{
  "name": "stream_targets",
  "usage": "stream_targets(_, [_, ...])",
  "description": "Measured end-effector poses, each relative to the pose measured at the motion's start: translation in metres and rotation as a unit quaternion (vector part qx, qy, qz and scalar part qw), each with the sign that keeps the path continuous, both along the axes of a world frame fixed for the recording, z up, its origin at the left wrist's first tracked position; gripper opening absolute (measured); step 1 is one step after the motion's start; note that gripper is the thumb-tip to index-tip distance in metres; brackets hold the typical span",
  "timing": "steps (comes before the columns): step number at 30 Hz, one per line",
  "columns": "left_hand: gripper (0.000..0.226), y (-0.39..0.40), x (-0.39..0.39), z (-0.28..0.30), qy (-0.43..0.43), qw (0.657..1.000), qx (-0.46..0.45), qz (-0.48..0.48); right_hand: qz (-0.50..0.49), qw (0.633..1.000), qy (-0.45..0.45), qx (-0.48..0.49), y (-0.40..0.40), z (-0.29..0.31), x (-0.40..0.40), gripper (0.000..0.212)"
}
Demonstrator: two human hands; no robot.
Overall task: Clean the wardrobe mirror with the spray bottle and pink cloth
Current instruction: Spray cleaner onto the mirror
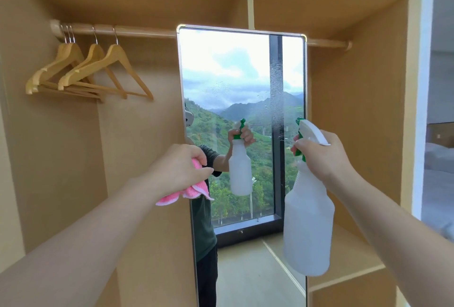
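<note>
My right hand [317, 154] gripping the spray bottle [308, 220], my left hand [181, 166] clutching the pink cloth [189, 190], mirror [242, 80] ahead (droplets speckling it).

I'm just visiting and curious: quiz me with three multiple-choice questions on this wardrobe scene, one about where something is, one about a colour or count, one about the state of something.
1. Where do the wooden hangers hang?
A. On the rail left of the mirror
B. On the shelf at the right
C. On the mirror's frame

2. What colour is the cloth held by the left hand?
A. Blue
B. Pink
C. White

3. What is the state of the mirror glass?
A. Cracked
B. Covered by a towel
C. Speckled with spray droplets

Answers:
1. A, their hooks sit on the rail in the left part of the wardrobe.
2. B, pink folds show under the fingers.
3. C, fine drops dot the glass in its upper right part, where the right hand aims the spray bottle.
</note>
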State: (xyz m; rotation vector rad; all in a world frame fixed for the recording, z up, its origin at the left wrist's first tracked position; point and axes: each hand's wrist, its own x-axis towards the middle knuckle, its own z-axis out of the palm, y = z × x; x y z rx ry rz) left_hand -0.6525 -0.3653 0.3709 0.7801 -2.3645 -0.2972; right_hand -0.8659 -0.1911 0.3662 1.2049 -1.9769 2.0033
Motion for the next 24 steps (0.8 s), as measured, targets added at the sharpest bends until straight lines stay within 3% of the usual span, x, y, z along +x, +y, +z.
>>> stream_targets(6, [0.012,0.005,-0.002,-0.027,-0.059,0.998,-0.019,-0.002,0.059,0.995,0.043,0.069,-0.001,-0.044,0.018,0.02])
stream_targets(14, [0.008,0.026,0.01,-0.079,-0.082,0.994,0.062,0.025,0.148,0.981,0.022,0.122,-0.016,-0.103,0.058,0.011])
stream_targets(24, [0.009,0.063,0.045,-0.109,-0.08,0.989,0.1,0.073,0.178,0.977,0.022,0.116,0.0,-0.115,0.07,0.017])
